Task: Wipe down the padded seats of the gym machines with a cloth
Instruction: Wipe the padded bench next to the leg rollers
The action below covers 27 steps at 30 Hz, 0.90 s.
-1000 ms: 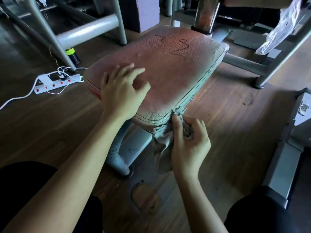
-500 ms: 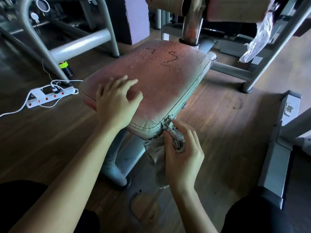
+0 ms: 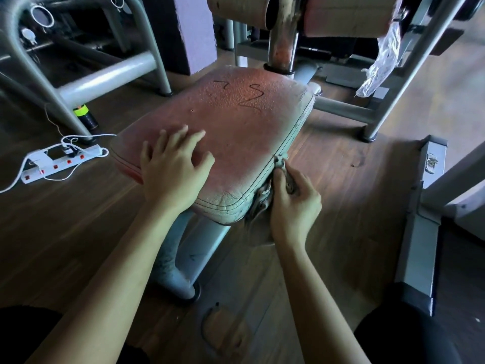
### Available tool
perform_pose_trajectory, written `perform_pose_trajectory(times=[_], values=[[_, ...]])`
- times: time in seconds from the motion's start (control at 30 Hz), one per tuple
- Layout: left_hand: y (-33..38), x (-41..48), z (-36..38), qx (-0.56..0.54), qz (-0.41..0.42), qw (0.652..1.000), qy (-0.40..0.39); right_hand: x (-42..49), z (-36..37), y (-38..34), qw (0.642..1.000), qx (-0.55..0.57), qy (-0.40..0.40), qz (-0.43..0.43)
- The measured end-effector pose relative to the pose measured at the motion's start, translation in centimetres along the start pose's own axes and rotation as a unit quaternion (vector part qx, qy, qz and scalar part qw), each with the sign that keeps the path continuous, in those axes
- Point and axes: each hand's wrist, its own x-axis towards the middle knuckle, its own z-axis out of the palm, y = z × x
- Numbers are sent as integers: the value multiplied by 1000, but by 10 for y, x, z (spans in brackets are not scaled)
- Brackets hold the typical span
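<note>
On my feed the worn, reddish-brown padded seat [image 3: 236, 132] of the gym machine fills the middle of the view, with cracked pale vinyl along its near edge and black pen squiggles [image 3: 252, 98] toward its far edge. My left hand [image 3: 173, 172] lies flat on the seat's near left corner, its fingers [image 3: 183, 135] straight, spread and gripping nothing.

My right hand [image 3: 294, 203] is at the seat's right edge, just past the near right corner. Its fingers [image 3: 282, 185] are curled tight around a crumpled grey cloth [image 3: 259, 203] and press it against the side panel and piping. Part of the cloth bunches above the thumb at the seam, and the rest hangs blurred under the corner.

A pale grey metal support tube [image 3: 183, 258] carries the seat down to the dark wooden floor [image 3: 341, 232]. Off the seat's left edge, a white power strip [image 3: 60, 161] with red switches lies on the floor. A strip of clear plastic wrap [image 3: 380, 61] hangs from the frame beyond the seat's far right corner.
</note>
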Motion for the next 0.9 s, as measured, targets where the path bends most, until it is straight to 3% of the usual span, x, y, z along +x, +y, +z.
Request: perform_pose_trajectory(times=[0.13, 0.33, 0.47, 0.67, 0.77, 0.9], values=[[-1, 0, 2, 12, 5, 1000, 3, -38, -7, 0, 999, 22, -24, 2], [-1, 0, 2, 11, 7, 1000, 22, 21, 9, 8, 999, -3, 14, 28], [-1, -1, 4, 4, 7, 1000, 27, -17, -5, 5, 999, -5, -33, -10], [-2, 0, 1, -7, 10, 999, 29, 34, 0, 2, 999, -22, -33, 3], [-3, 0, -1, -2, 10, 1000, 23, 20, -19, -4, 994, -44, -96, -34], [-3, 1, -2, 8, 13, 1000, 5, 35, -27, -40, 980, -30, -119, -154]])
